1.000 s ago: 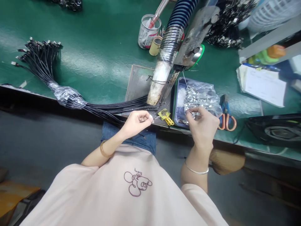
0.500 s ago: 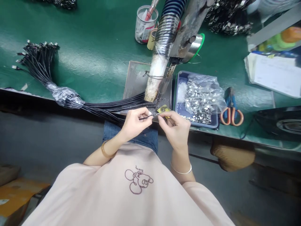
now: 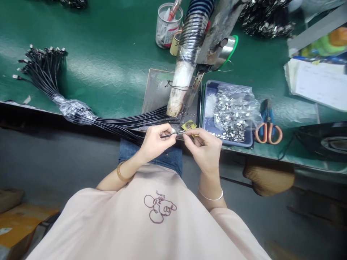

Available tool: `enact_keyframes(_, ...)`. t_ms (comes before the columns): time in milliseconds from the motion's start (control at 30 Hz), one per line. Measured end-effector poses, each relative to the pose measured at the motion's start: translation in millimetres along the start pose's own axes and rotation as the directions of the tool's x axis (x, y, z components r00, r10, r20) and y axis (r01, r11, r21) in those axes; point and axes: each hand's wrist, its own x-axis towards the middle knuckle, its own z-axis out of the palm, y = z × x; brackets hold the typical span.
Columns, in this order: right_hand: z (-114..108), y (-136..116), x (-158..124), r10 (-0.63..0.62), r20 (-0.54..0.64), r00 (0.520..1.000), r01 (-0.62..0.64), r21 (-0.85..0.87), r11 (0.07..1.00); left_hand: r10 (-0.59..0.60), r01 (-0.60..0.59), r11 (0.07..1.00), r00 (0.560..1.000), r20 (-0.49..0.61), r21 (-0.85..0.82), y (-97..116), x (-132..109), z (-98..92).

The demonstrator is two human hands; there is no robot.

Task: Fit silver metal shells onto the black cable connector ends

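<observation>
Firstly, metal pieces (image 3: pixel 233 112) were held in blue tray (image 3: pixel 210 125), centre right, on green bench (image 3: pixel 108 47) above grey floor (image 3: pixel 81 151). Centrally, black cable (image 3: pixel 168 135) was pinched by left hand (image 3: pixel 157 140), tiny part (image 3: pixel 180 132) by right hand (image 3: pixel 205 148).

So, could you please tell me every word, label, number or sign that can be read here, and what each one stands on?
None can be read with certainty.
Pale pink fabric shirt: dark lettering above the line drawing, too small to read.
Clear cylindrical plastic cup: red marking, too blurred.
White paper sheets: any writing too faint.
Orange flat-topped box: white label-like patch, unreadable.
</observation>
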Motion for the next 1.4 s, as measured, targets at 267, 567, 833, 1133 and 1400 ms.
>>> enact_keyframes(267, -0.5, -0.1, 0.2, 0.027, 0.018, 0.999, -0.027, 0.037, 0.999, 0.007, -0.007, 1.000, 1.000, 0.004, 0.030, -0.5, 0.3, -0.6)
enact_keyframes(567, -0.8, 0.2, 0.0, 0.084, 0.029, 0.996, -0.086, 0.078, 0.993, 0.018, -0.018, 0.999, 1.000, -0.004, 0.051, 0.8, 0.2, -0.5)
enact_keyframes(833, -3.3, -1.4, 0.9, 0.103, 0.028, 0.994, -0.105, 0.075, 0.992, 0.026, -0.026, 0.998, 1.000, -0.003, 0.057, 0.7, 0.3, -1.1)
enact_keyframes(1133, 0.6, -0.7, -0.6, 0.023, 0.056, 0.998, -0.022, -0.011, 1.000, 0.041, -0.044, 0.996, 0.998, 0.037, 0.082, 2.9, 0.9, -2.9)
enact_keyframes(1400, 2.9, 3.9, -8.0, -0.022, -0.266, 0.964, 0.037, 0.053, 0.998, -0.014, 0.017, 0.999, 0.997, 0.071, -0.043, 0.2, 2.3, -8.1)
